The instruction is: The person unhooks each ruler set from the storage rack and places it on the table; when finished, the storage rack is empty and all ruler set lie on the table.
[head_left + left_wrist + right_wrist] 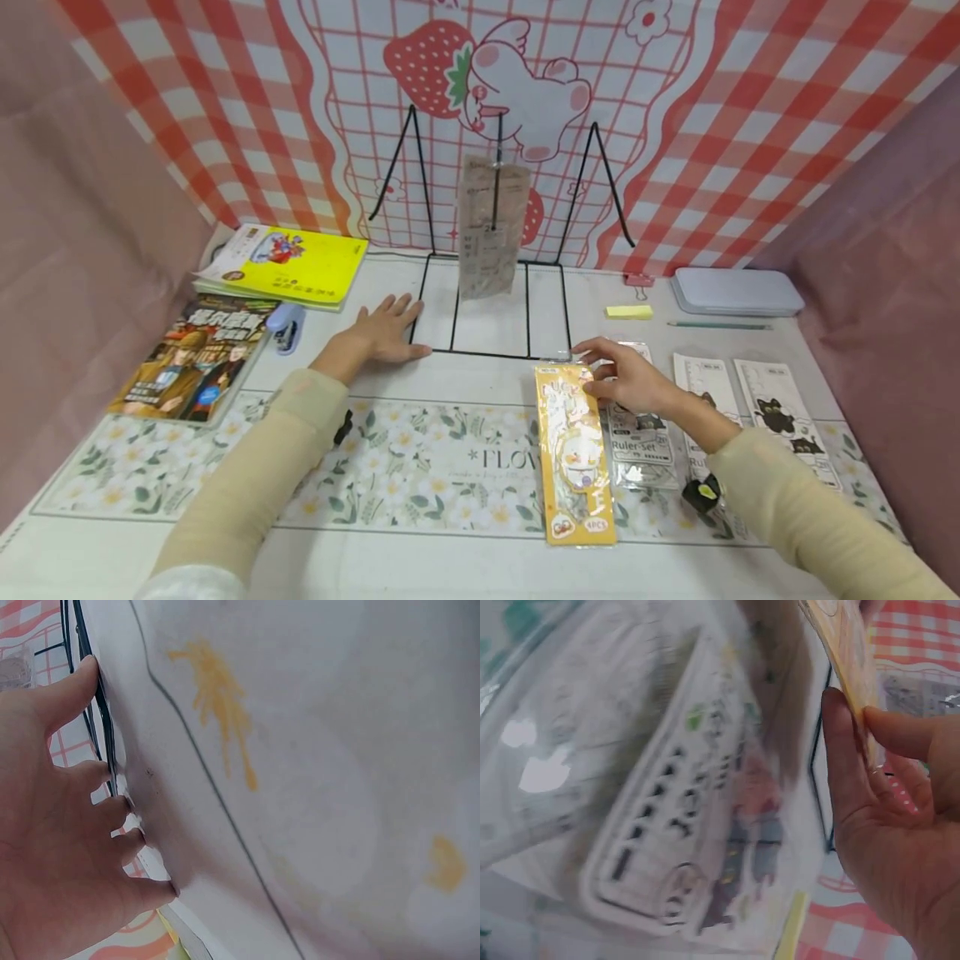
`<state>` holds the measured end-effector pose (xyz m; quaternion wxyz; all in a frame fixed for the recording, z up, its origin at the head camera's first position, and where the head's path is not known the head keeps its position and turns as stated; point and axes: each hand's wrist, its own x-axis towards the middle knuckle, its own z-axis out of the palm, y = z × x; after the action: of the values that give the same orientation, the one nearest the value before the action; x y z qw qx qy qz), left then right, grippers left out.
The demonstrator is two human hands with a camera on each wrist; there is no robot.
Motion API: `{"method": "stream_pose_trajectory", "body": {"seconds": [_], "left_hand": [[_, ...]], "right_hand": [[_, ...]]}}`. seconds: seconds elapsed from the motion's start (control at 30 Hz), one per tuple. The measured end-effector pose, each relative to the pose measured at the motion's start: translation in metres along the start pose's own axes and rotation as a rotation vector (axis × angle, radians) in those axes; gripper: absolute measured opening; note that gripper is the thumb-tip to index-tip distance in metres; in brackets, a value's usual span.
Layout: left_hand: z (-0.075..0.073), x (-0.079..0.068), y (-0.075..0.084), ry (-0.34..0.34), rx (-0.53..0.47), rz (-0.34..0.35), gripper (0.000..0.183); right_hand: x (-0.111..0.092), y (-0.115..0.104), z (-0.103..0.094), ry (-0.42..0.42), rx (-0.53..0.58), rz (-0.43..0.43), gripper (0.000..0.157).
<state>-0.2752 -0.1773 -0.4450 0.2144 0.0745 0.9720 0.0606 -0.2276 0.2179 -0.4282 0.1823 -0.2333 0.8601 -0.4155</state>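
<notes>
In the head view my right hand (633, 379) pinches the upper right edge of a yellow ruler-set pack (551, 467). The right wrist view shows thumb and fingers on either side of that pack's edge. Beside it lies a clear Ruler-set pack (637, 454), partly covered by my right hand. My left hand (382, 331), fingers spread, rests at the left side of a black wire display rack (527, 312). In the left wrist view its fingertips touch the white tabletop and the rack's wire. A clear-wrapped pack (491, 258) hangs from the rack's middle hook.
Two more ruler packs (783, 400) lie at right. Behind them are a pencil case (738, 292), a pencil (720, 326), yellow sticky notes (628, 312) and a pink binder clip (639, 282). At left are a yellow book (315, 267), a magazine (187, 358) and a stapler (286, 327).
</notes>
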Motion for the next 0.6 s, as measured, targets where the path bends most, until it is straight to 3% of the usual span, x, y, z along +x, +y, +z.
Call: {"method": "stream_pose_trajectory", "body": {"seconds": [0.27, 0.6], "left_hand": [[-0.001, 0.000, -0.001, -0.006, 0.003, 0.007, 0.090], [-0.001, -0.001, 0.000, -0.007, 0.004, 0.000, 0.090]], "right_hand": [[-0.002, 0.006, 0.002, -0.009, -0.121, 0.102, 0.054], [-0.004, -0.004, -0.008, -0.044, 0.029, 0.218, 0.064]]}}
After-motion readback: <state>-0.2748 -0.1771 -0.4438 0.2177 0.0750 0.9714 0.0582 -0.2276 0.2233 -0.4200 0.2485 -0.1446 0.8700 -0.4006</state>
